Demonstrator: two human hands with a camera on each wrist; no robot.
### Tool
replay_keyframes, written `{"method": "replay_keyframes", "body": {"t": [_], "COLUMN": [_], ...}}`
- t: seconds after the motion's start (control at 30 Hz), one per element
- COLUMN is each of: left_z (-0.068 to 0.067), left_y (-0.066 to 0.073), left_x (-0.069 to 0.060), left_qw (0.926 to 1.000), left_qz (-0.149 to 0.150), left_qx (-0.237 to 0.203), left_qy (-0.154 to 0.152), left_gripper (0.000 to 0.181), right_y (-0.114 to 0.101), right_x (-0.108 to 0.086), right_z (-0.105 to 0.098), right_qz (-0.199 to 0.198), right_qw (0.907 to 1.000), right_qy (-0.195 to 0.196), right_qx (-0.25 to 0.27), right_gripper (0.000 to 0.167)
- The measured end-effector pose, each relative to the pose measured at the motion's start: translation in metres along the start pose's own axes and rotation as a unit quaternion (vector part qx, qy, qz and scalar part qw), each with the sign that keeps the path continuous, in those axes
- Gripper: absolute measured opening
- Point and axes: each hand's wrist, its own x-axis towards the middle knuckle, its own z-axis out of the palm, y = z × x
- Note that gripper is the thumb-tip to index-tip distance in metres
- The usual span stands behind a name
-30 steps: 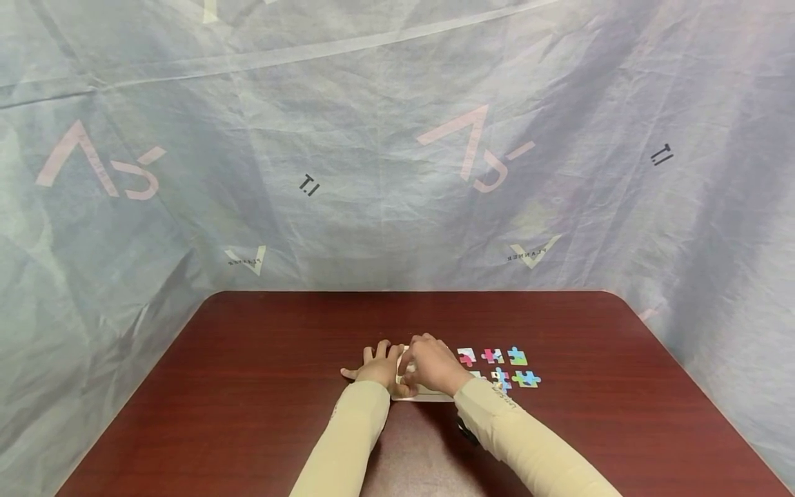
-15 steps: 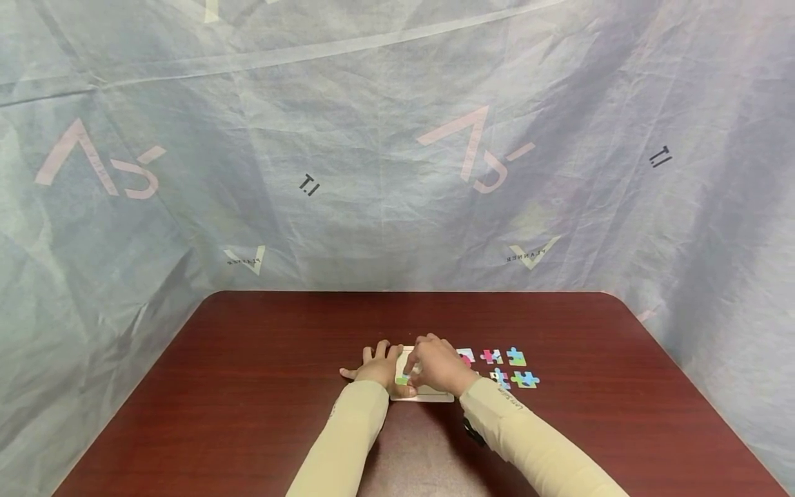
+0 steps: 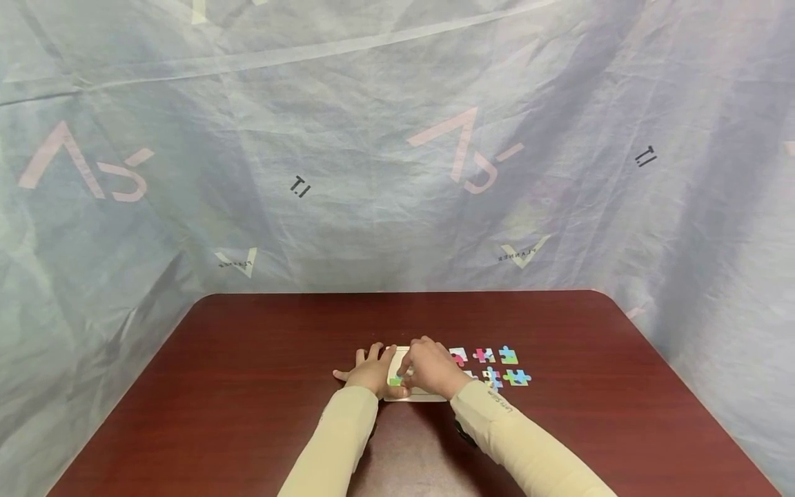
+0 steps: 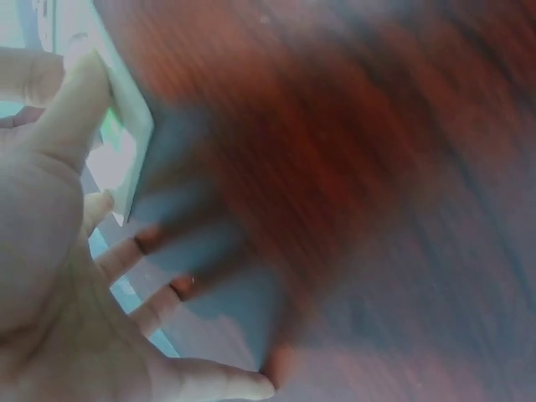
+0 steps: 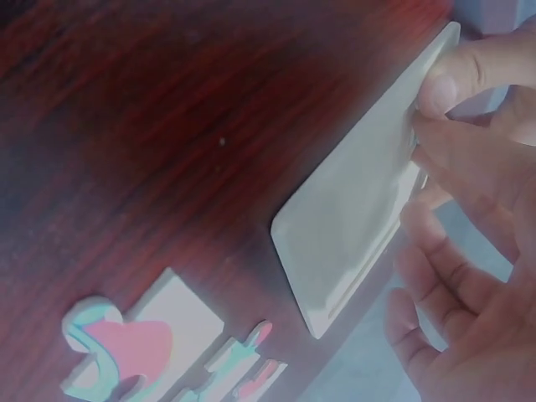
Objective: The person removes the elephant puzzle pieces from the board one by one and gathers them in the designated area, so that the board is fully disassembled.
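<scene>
A pale puzzle board [image 3: 428,398] lies flat on the table between both hands. My left hand [image 3: 368,376] rests on its left side with fingers spread, the thumb [image 4: 84,92] pressing its near left corner. My right hand [image 3: 431,366] is bent over the board, thumb and fingertips [image 5: 423,138] closed together at a green and blue puzzle piece [image 3: 395,380] in the left part. In the right wrist view the fingers hide that piece. A strip of green [image 4: 110,127] shows past the left thumb in the left wrist view.
Several loose puzzle pieces lie in two rows right of the board, among them a pink and white one [image 3: 458,356] and a blue and green one [image 3: 508,355]. The dark red table [image 3: 279,345] ends at a grey cloth backdrop [image 3: 373,207].
My right fingers shift slightly over the board's left part, and the green and blue piece comes into sight beside them. My left hand stays on the board. The whole head view slides a little.
</scene>
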Motion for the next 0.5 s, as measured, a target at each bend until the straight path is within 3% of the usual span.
{"method": "replay_keyframes", "body": {"t": [0.2,0.5], "left_z": [-0.0016,-0.005], "left_y": [-0.0023,-0.0014], "left_x": [0.0028,0.0013], "left_qw": [0.9999,0.9997], "left_qz": [0.001,0.003], "left_qx": [0.01,0.011], "left_qy": [-0.003,-0.022], "left_gripper": [0.088,0.09], "right_y": [0.0006,-0.0031], "right_x": [0.0029,0.0071], "right_z": [-0.0007,-0.0067], "right_qz": [0.016,0.034], "right_qw": [0.9996,0.9987], "right_qy": [-0.009,-0.038], "right_qx": [0.021,0.007], "right_gripper": [0.012,0.012]}}
